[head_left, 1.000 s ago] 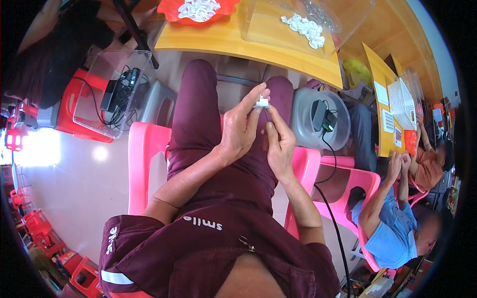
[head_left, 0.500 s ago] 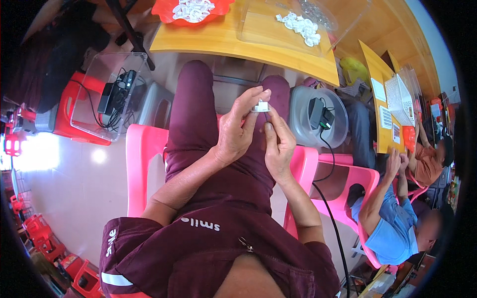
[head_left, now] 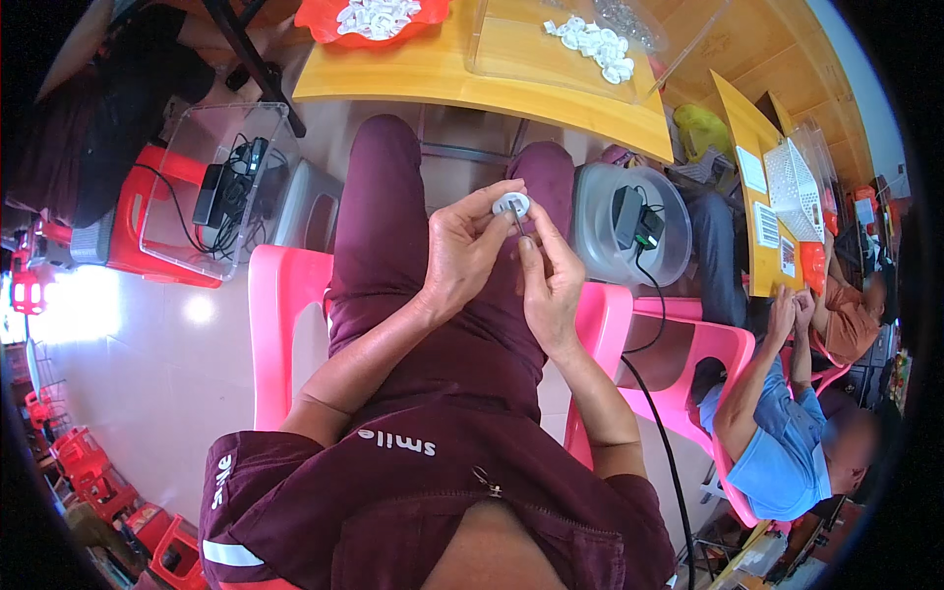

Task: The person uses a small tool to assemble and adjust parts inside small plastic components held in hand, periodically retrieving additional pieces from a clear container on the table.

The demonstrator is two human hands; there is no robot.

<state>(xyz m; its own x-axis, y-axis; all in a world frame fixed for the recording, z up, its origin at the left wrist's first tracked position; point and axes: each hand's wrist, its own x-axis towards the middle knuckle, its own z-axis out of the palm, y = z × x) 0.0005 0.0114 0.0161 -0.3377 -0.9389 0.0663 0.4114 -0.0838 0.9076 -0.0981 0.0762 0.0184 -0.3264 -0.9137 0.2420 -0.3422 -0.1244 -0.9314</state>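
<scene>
Above my lap, my left hand (head_left: 460, 254) pinches a small round white plastic piece (head_left: 505, 204) between thumb and fingers. Its flat face, with a grey metal-looking part in the middle, is turned toward me. My right hand (head_left: 553, 285) is closed close by, its index fingertip at the disc's right edge. A thin dark rod-like piece (head_left: 521, 227) runs from my right thumb to the disc; its exact kind is too small to make out.
Ahead, a yellow table (head_left: 393, 87) bears a red dish (head_left: 382, 33) of white parts and a clear tray with a white pile (head_left: 595, 47). Tubs with black adapters (head_left: 224, 197) (head_left: 634, 218) flank my knees. A black cable (head_left: 661, 433) runs beside my pink chair (head_left: 275, 324). A person in blue (head_left: 777, 442) sits right.
The white piece has been tipped, so its round face shows instead of its side. My right index finger has come up to its edge, and the thin dark piece now shows more clearly.
</scene>
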